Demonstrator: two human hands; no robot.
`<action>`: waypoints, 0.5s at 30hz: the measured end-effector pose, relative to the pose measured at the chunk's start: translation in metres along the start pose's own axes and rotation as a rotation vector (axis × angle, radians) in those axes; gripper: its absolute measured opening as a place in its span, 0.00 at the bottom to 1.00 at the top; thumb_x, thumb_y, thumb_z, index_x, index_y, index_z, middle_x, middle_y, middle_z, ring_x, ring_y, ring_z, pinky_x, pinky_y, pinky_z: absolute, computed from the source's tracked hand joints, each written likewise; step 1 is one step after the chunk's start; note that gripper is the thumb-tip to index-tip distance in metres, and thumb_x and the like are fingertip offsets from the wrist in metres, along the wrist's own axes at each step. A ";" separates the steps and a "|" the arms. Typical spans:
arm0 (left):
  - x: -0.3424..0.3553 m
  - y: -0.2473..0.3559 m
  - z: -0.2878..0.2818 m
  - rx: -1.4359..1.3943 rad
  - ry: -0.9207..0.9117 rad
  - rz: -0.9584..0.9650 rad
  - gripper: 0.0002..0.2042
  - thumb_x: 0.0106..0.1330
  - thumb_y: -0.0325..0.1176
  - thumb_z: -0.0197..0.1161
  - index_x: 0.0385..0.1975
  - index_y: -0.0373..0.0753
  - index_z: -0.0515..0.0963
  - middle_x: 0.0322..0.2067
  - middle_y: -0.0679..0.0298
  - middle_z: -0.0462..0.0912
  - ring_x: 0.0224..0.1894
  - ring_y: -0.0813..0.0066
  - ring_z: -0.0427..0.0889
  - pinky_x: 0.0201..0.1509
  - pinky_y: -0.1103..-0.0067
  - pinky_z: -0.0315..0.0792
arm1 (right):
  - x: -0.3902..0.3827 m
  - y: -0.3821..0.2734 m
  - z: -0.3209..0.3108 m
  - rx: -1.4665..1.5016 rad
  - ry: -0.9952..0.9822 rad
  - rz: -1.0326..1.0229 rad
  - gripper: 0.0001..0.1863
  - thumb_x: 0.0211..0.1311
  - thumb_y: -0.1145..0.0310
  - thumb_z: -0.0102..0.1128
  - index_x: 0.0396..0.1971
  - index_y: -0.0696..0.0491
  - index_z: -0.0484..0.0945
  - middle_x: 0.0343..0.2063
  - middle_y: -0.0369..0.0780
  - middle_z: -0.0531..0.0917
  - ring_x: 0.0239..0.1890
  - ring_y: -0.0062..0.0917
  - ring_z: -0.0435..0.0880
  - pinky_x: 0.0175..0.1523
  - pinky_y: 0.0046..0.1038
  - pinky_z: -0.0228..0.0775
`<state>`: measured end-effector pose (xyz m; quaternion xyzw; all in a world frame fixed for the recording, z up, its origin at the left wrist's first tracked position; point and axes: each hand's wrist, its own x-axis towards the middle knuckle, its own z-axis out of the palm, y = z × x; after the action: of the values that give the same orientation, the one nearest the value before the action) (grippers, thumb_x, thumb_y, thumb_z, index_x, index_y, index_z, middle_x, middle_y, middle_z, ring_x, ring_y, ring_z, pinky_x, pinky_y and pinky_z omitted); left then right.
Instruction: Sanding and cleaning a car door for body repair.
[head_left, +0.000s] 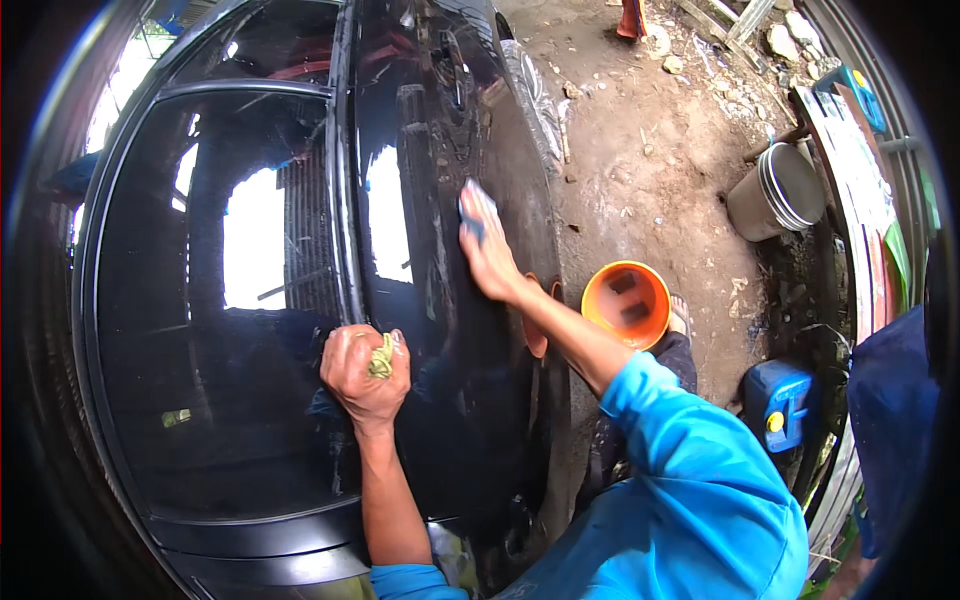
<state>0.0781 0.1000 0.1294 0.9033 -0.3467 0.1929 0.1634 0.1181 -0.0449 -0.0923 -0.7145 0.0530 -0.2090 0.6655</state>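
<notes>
A glossy black car (pixel 430 440) fills the left half of the head view, its window glass and side panel wet and reflective. My left hand (pixel 365 375) is closed around a crumpled yellow-green cloth (pixel 381 358) and rests by the trim strip along the window's edge. Farther ahead, my right hand (pixel 488 250) lies along the car's side panel, fingers pointing forward. Under those fingers is a small dark blue-grey pad (pixel 470 226), pressed to the wet surface; whether it is sandpaper or a sponge I cannot tell.
An orange bucket (pixel 597 290) with liquid in it stands on the dirt ground (pixel 650 180) beside my foot (pixel 681 316). Farther right are a blue jug (pixel 778 408) with a yellow cap, a whitish pail (pixel 758 200), and a bench (pixel 840 190). Stones lie at the far right.
</notes>
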 end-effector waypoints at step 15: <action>0.000 0.002 0.009 -0.022 -0.028 0.002 0.10 0.50 0.21 0.68 0.22 0.35 0.70 0.24 0.57 0.74 0.26 0.56 0.75 0.31 0.67 0.68 | -0.013 0.028 0.001 0.078 0.100 0.298 0.33 0.72 0.61 0.46 0.71 0.63 0.55 0.72 0.53 0.55 0.77 0.41 0.48 0.78 0.36 0.38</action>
<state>0.0782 0.0948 0.1220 0.9036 -0.3522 0.1764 0.1683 0.1122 -0.0421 -0.1227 -0.6609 0.1835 -0.1452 0.7130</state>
